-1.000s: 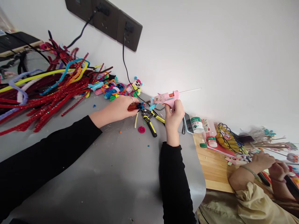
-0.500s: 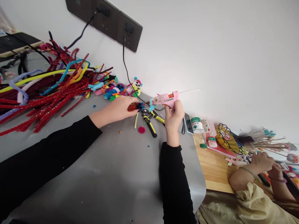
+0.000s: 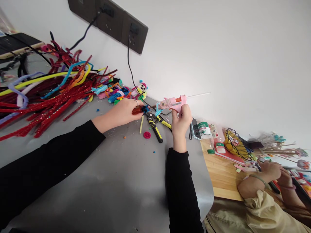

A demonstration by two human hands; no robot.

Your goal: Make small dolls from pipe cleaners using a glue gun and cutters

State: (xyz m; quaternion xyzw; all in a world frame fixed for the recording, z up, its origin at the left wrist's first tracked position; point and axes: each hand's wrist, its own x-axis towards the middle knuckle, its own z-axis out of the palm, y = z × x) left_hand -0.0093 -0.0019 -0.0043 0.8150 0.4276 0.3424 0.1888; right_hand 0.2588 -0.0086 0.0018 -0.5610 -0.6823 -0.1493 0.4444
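Note:
My right hand [image 3: 181,124] is wrapped round a pink hot glue gun [image 3: 170,103], with a clear glue stick [image 3: 199,94] poking out of its back. Its nozzle points left at a small brown and blue fuzzy pipe-cleaner piece [image 3: 138,110], and the tip looks close to or touching the blue end. My left hand [image 3: 122,111] pinches that piece; its fingers partly cover it. Light blue fuzz hangs by the front of the gun. Below the hands lie black and yellow pliers [image 3: 155,127], a magenta disc [image 3: 146,135] and a short pale yellow strip [image 3: 141,125].
A heap of pipe cleaners [image 3: 55,94] spreads on the left, beside small fuzzy figures [image 3: 119,94]. A black cord [image 3: 131,71] drops from the wall sockets [image 3: 119,24]. To the right are a phone [image 3: 196,128], bottles [image 3: 205,129] and a co-worker's hands [image 3: 272,171].
My hands hold almost still, with the glue gun and the fuzzy piece in nearly the same place. The co-worker's hands on the right have shifted slightly left.

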